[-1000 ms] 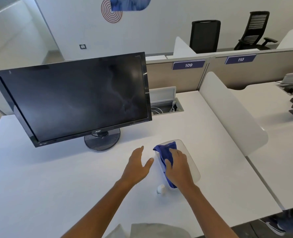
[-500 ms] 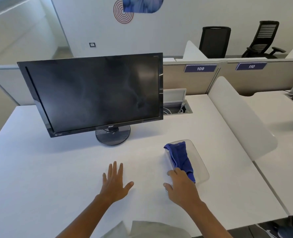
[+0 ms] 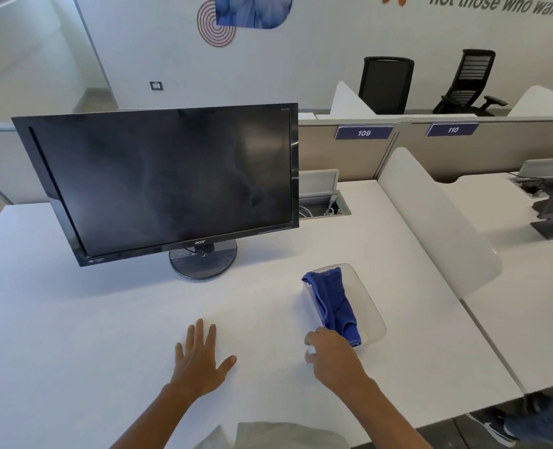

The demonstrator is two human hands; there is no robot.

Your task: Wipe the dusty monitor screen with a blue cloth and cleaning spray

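The desk [image 3: 74, 319] carries every item, listed here from largest to smallest.

Monitor [image 3: 165, 179]: stands at 11 o'clock from the hands, upright on a round base. Long axis runs left to right. The screen faces the person, turned slightly toward the person's right. Pale smears show on the dark glass, so wiping is judged not yet begun. Compared with one second ago, the monitor sits more squarely in view; the head has lifted and turned toward it.

Clear tray [image 3: 370, 306]: lies at 1 o'clock from the right hand, long axis running from 11 o'clock to 5 o'clock.

Blue cloth [image 3: 333, 303]: lies bunched in the tray along the same axis, near end at 5 o'clock, just beside the right hand. One second ago the right hand rested on the cloth; it has since drawn back toward the person, leaving the cloth released.

Left hand [image 3: 200, 361]: flat on the desk, palm down, fingers spread wide, holding nothing. One second ago it was raised beside the tray.

Right hand [image 3: 330, 354]: fingers curled at the near left corner of the tray, around a small white object [image 3: 310, 351], probably the spray bottle. Whether the grip is closed cannot be determined.

Judgement: the step in hand is taking up the spray before the cloth.
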